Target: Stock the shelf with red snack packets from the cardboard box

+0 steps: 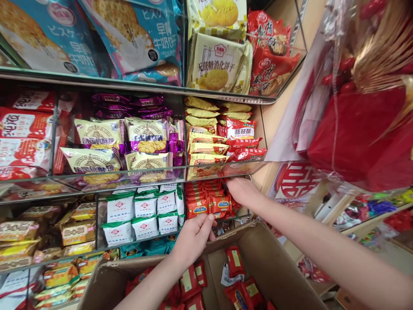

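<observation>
Small red snack packets (197,206) stand in packed rows in a lower shelf compartment. At the front of those rows is my left hand (195,236), its fingers curled and the thumb pressed in beside the lowest packets. What it grips, if anything, is hidden. My right hand (242,192) reaches into the right side of the same compartment, under the glass shelf edge. Its fingers are out of sight beside the packets. Below both hands is an open cardboard box (267,249) with loose red packets (190,282) inside and a small white paper slip (229,275).
White and green packets (134,209) fill the compartment to the left. Above runs a glass shelf edge (155,181), close over my right hand. Larger biscuit packs (219,64) sit higher. A red tasselled decoration (361,133) in plastic hangs at the right.
</observation>
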Tool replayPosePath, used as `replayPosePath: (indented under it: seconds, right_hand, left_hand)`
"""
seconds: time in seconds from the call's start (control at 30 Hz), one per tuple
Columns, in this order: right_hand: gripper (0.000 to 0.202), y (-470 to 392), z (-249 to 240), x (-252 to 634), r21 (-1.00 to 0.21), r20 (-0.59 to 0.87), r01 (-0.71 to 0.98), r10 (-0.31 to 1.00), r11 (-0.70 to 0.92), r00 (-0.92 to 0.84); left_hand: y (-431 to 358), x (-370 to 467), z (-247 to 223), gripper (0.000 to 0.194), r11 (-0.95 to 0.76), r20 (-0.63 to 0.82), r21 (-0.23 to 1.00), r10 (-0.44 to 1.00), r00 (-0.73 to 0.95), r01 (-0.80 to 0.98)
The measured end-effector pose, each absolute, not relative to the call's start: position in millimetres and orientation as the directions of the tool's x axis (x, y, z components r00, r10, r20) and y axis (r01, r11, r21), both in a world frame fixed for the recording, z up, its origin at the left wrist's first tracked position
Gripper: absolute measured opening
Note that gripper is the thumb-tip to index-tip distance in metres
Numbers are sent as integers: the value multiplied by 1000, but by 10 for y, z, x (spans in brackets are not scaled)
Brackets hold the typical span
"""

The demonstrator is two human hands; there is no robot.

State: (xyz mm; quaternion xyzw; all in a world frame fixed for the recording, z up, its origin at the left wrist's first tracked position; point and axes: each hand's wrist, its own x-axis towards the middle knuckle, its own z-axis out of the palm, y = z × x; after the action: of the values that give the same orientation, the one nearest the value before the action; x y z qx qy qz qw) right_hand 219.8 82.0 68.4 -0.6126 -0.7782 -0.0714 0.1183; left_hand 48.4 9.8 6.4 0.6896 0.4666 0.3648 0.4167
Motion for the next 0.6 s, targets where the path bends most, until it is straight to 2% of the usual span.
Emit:
replayPosePath:
  seconds: [0.07, 0.17, 0.27, 0.33, 0.4, 0.5, 0.6]
  right_hand:
    - [28, 452, 634, 2237, -5, 274, 968, 931, 250, -239]
    - [19, -76, 421, 2193, -21, 243, 878, 854, 479, -460]
    - [9, -352, -121, 2040, -78, 25, 663, 666, 745, -745]
    - [16, -366, -620, 1937, -27, -191, 585, 570, 811, -799]
    - [26, -313, -1090, 1874, 95, -278, 655, 652, 749, -705]
    - [21, -262, -1496, 1862, 109, -268, 719, 717, 686, -644]
    - [23, -296, -1517, 1875, 88, -289, 811, 794, 578, -535]
  left_hand:
    - [99, 487, 63, 45, -211, 109, 918, 948, 298, 335]
    - [112, 491, 59, 45, -207, 107, 921, 949, 296, 331]
    - [124, 493, 67, 45, -200, 99, 918, 951, 292, 342]
    - [123, 495, 81, 45, -195, 89, 914, 952, 293, 355]
    - [113, 499, 97, 45, -189, 81, 914, 952, 295, 358]
    - [94, 507, 113, 45, -156, 54, 929, 955, 293, 336]
    - [91, 512, 112, 46, -145, 39, 930, 953, 301, 338]
